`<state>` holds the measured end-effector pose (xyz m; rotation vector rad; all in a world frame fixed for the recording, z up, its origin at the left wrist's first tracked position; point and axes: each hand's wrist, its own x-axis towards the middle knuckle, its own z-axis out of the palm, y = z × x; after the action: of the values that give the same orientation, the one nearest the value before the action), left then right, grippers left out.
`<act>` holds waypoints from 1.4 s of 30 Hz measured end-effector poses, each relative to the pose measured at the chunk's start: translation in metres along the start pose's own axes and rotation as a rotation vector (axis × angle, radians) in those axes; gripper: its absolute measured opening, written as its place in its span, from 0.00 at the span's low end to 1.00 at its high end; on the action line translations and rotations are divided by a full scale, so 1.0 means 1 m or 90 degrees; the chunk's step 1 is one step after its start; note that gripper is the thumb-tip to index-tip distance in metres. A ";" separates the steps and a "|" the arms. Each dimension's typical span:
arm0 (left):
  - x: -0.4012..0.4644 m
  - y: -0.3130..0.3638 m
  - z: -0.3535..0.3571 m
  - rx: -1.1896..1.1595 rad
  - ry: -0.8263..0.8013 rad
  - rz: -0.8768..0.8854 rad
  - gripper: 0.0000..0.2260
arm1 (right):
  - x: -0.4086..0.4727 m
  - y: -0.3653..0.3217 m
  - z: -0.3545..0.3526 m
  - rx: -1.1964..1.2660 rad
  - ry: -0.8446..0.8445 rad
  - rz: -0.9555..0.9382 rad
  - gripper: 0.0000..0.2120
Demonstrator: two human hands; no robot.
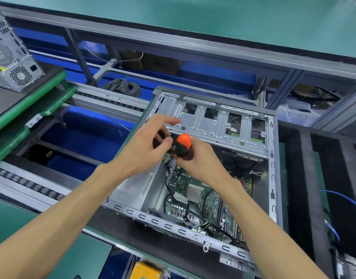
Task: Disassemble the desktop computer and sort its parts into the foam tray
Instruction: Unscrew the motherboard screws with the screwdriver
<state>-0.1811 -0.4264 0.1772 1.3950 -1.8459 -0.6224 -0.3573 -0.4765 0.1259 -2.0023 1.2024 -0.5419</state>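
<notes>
Desktop computer (211, 168) lies open, both hands gripping an orange screwdriver (182, 147) at its eleven o'clock corner; unscrewing likely comes next.

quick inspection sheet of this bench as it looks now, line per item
surface: green-edged bench, black mat under the case
job's things: open desktop case lying on its side, motherboard still inside; black foam tray at right
clutter: second computer tower far left
grippers: right hand grips orange-and-black screwdriver; left hand pinches a dark part at its handle
cables: black leads across the board; grey wire coil; blue cable
surroundings: roller conveyor, aluminium frame
</notes>
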 end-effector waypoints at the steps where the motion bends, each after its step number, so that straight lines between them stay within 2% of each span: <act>1: 0.001 0.005 -0.004 0.013 -0.052 0.041 0.18 | 0.001 0.001 -0.001 0.012 0.001 -0.008 0.08; 3: 0.004 0.012 -0.010 0.068 -0.137 0.089 0.18 | 0.001 0.003 -0.002 0.031 0.005 -0.018 0.11; 4: 0.006 0.013 -0.012 0.092 -0.145 0.090 0.17 | 0.002 0.003 -0.001 0.037 0.002 -0.023 0.14; 7: 0.016 0.020 -0.014 0.179 -0.096 0.087 0.10 | 0.001 0.001 0.001 0.039 -0.015 -0.046 0.19; 9: 0.022 0.024 -0.007 0.243 -0.090 0.072 0.06 | 0.001 -0.002 0.002 0.039 -0.002 -0.048 0.19; 10: 0.024 0.027 -0.003 0.272 -0.084 0.047 0.07 | 0.000 -0.002 0.002 0.051 0.011 -0.044 0.18; 14: 0.032 0.031 0.007 0.420 -0.046 -0.054 0.19 | 0.001 0.000 0.006 0.085 0.021 -0.022 0.15; 16: 0.032 0.034 0.000 0.403 -0.068 -0.022 0.17 | 0.002 0.002 0.007 0.095 0.015 -0.026 0.12; 18: 0.031 0.036 -0.011 0.306 -0.163 0.034 0.11 | 0.002 0.002 0.007 0.111 0.018 -0.028 0.09; 20: 0.030 0.037 -0.019 0.251 -0.244 0.056 0.14 | 0.003 0.003 0.006 0.107 0.021 -0.032 0.09; 22: 0.030 0.041 -0.018 0.313 -0.215 0.035 0.08 | 0.002 0.003 0.006 0.092 0.018 -0.046 0.10; 25: 0.030 0.042 -0.007 0.573 -0.094 -0.014 0.20 | 0.001 0.003 0.009 0.112 0.028 -0.062 0.12; 26: 0.028 0.039 -0.004 0.573 -0.058 -0.002 0.21 | 0.000 0.003 0.010 0.116 0.035 -0.062 0.12; 28: 0.023 0.036 -0.004 0.415 -0.066 0.046 0.17 | 0.000 0.002 0.011 0.117 0.042 -0.059 0.11; 30: 0.022 0.032 -0.011 0.260 -0.173 0.074 0.17 | 0.001 0.001 0.009 0.112 0.038 -0.045 0.10; 31: 0.021 0.030 -0.012 0.249 -0.202 0.083 0.16 | 0.000 0.000 0.008 0.108 0.033 -0.045 0.12; 33: 0.022 0.030 -0.008 0.335 -0.155 0.048 0.11 | -0.001 0.000 0.007 0.107 0.019 -0.049 0.15; 36: 0.026 0.028 -0.002 0.521 -0.069 -0.077 0.26 | -0.003 0.003 0.009 0.111 0.000 -0.048 0.09; 37: 0.025 0.028 -0.002 0.503 -0.048 -0.105 0.28 | -0.003 0.003 0.010 0.099 -0.002 -0.054 0.08; 38: 0.024 0.027 -0.004 0.426 -0.020 -0.144 0.30 | -0.003 0.002 0.010 0.082 -0.001 -0.057 0.07; 40: 0.022 0.024 -0.010 0.165 0.056 -0.230 0.30 | -0.002 0.003 0.007 0.055 0.013 -0.049 0.06; 42: 0.018 0.019 -0.009 -0.022 0.122 -0.284 0.26 | -0.002 0.003 0.000 0.055 0.033 -0.034 0.06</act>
<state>-0.1881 -0.4374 0.2019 1.7930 -1.3757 -0.7059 -0.3599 -0.4755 0.1231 -1.9618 1.1393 -0.6644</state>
